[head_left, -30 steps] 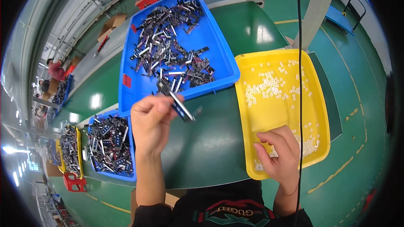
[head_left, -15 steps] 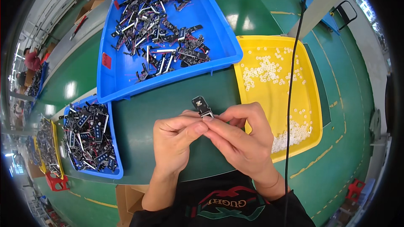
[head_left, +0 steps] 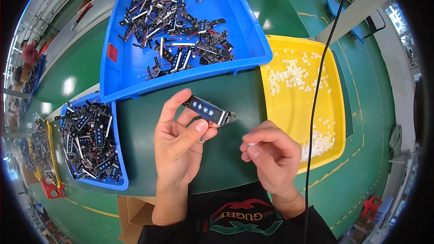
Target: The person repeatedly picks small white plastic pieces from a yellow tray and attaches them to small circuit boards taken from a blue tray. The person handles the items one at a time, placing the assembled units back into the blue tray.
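Observation:
My left hand (head_left: 176, 153) holds up a small black electronic module (head_left: 205, 109) between thumb and fingers. The module has a row of blue-white icons on its face, a silver side strip and a metal bracket at its right end. A thin lead with a small round end hangs by the thumb. Lower and to the right, my right hand (head_left: 275, 160) is closed in a pinch on a small white ring (head_left: 252, 144), apart from the module. Loose white rings (head_left: 291, 74) lie in a yellow tray (head_left: 294, 117) on the right.
A large blue tray (head_left: 181, 79) of similar modules (head_left: 176, 22) stands at the back. A smaller blue tray (head_left: 121, 153), also filled with modules, is at the left. A black cable (head_left: 318, 92) hangs down across the yellow tray. A cardboard box (head_left: 135, 212) sits below the table edge.
My hands have moved apart. The left has lifted and turned the module so its icon face shows; the right has drawn away to the right with a white ring now visible in it.

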Available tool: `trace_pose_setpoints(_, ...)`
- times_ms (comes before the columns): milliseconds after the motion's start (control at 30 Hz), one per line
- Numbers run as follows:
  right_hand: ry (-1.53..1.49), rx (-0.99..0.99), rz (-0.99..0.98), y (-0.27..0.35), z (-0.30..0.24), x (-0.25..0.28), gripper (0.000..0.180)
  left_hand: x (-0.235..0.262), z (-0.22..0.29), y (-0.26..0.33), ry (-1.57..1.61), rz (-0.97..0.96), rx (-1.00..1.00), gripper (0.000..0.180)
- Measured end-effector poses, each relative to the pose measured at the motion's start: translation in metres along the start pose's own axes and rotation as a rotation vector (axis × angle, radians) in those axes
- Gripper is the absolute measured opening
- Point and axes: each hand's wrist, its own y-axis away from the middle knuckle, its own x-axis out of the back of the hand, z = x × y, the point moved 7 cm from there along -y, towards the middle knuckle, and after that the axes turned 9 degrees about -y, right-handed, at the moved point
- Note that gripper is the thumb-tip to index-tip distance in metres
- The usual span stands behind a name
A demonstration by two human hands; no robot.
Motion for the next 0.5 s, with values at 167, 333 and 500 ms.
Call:
trace_pose_setpoints(167, -0.147, -0.114, 0.006, 0.002, 0.018, -0.008, 0.021, -0.003, 0.001, 0.001, 0.121, 0.006, 0.012, 0.054)
trace_pose_setpoints(333, 0.282, 0.076, 0.04, -0.001, 0.008, -0.013, 0.021, -0.007, 0.003, 0.003, 0.119, 0.03, -0.064, 0.057)
trace_pose_setpoints(500, 0.454, 0.198, 0.081, -0.003, -0.003, -0.016, 0.021, -0.014, -0.001, 0.012, 0.137, 0.01, -0.083, 0.061)
